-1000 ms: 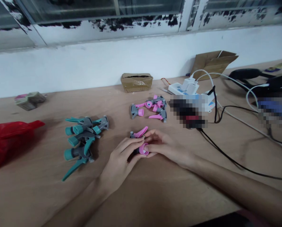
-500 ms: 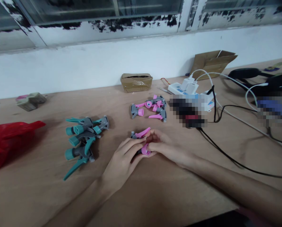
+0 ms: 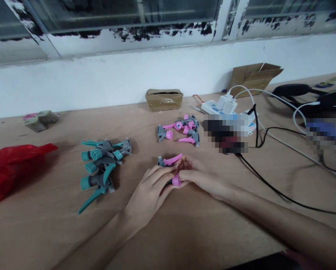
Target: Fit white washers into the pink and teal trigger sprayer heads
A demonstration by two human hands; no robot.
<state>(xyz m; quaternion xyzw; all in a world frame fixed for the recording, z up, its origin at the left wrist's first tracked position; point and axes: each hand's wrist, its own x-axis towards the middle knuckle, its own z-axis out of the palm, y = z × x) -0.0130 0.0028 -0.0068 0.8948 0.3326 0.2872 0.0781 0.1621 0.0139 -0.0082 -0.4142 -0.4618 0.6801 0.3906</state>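
Note:
A grey spray trigger head with a pink lever and pink collar (image 3: pixel 176 180) is held low over the table between both hands. My left hand (image 3: pixel 152 187) wraps round its grey body, hiding most of it. At the pink collar, the fingers of my right hand (image 3: pixel 194 173) are closed in a pinch. Beyond the hands lies a group of several pink and grey spray trigger heads (image 3: pixel 190 129). To the left, several teal and grey spray trigger heads (image 3: pixel 104 161) rest in a loose pile.
A red plastic bag (image 3: pixel 12 167) lies at the left. Against the wall stand a small cardboard box (image 3: pixel 164 100) and an opened carton (image 3: pixel 250 80). A white power strip (image 3: pixel 213 108) with plugs and a black cable (image 3: pixel 269 187) occupy the right side.
The view has shifted slightly, so everything sits a little lower and further right. Both hands stay on the pink and grey spray trigger head, with little change in grip.

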